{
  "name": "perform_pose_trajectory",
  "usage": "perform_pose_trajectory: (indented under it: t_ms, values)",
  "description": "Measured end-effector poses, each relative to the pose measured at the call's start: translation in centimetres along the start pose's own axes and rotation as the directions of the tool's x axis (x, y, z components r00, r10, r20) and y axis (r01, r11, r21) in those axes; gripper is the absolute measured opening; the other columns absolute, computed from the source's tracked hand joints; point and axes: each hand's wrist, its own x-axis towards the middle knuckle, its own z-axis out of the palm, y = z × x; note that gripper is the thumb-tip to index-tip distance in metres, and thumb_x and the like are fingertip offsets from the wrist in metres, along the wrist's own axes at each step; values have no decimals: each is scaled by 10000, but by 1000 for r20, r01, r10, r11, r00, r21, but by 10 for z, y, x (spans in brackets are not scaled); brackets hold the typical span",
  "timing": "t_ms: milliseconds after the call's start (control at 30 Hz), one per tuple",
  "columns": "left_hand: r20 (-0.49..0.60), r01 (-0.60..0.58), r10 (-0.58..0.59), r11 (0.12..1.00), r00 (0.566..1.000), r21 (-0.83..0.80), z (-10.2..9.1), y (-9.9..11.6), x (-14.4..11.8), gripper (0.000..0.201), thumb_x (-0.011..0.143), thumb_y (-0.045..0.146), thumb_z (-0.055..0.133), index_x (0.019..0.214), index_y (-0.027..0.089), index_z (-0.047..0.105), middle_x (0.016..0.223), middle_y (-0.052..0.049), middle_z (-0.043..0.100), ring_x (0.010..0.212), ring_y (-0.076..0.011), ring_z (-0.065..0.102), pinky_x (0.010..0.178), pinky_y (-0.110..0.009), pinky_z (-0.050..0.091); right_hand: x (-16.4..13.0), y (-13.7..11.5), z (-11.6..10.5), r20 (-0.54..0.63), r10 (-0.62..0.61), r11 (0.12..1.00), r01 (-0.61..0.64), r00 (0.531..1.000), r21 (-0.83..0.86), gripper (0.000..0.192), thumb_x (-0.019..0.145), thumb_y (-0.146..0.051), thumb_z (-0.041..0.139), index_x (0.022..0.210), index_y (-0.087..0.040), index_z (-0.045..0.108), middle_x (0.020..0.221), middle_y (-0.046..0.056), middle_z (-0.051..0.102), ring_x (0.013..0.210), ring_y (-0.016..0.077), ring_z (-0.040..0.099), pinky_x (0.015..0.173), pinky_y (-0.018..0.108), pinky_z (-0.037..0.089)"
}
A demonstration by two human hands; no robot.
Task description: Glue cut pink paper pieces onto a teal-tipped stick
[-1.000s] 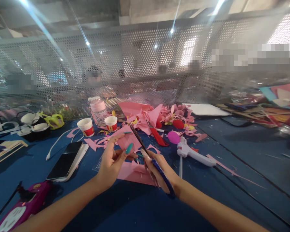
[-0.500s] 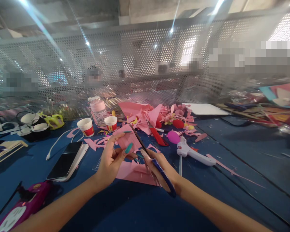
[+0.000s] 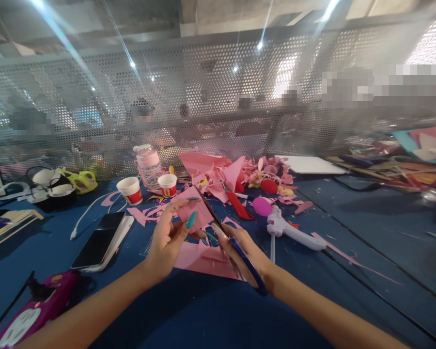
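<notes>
Pink paper (image 3: 201, 212) in left hand (image 3: 165, 245)

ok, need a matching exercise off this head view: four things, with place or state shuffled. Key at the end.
Column one
1. scissors
2. pink paper piece
3. glue gun
4. phone

Column two
A. white, lying on the blue table to the right of the right hand
B. held in the left hand
C. dark screen facing up, to the left of the left hand
D. blue-handled, in the right hand

Right pairs: 1-D, 2-B, 3-A, 4-C
</notes>
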Motion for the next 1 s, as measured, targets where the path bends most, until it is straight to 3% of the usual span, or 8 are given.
perform_pose_trajectory:
  t_ms: [467, 700, 1000]
  values:
    - [-28, 9, -9, 1000, 1000, 7, 0, -4, 0, 365, 805, 293, 534, 1135, 191, 418, 936, -67, 631, 691, -168, 660, 636, -301, 547, 4, -3, -3, 9, -54, 988, 55, 998, -142, 399, 832, -545, 358, 698, -181, 454, 485, -34, 421, 442, 93, 401, 404, 210, 308]
    - [-42, 17, -16, 1000, 999, 20, 2, -3, 0, 357, 800, 295, 540, 1123, 196, 426, 1028, -75, 597, 690, -155, 659, 647, -297, 550, 2, -1, 0, -23, -33, 998, 32, 999, -55, 413, 810, -569, 381, 696, -182, 469, 453, -40, 402, 414, 91, 381, 382, 208, 280]
    - [-36, 31, -31, 999, 999, 16, 2, -3, -1, 352, 813, 285, 531, 1132, 195, 411, 822, -25, 640, 672, -147, 661, 646, -267, 538, 2, -5, 0, -23, -67, 988, 63, 998, -142, 401, 838, -527, 344, 686, -177, 467, 472, -28, 422, 441, 99, 397, 410, 212, 303]
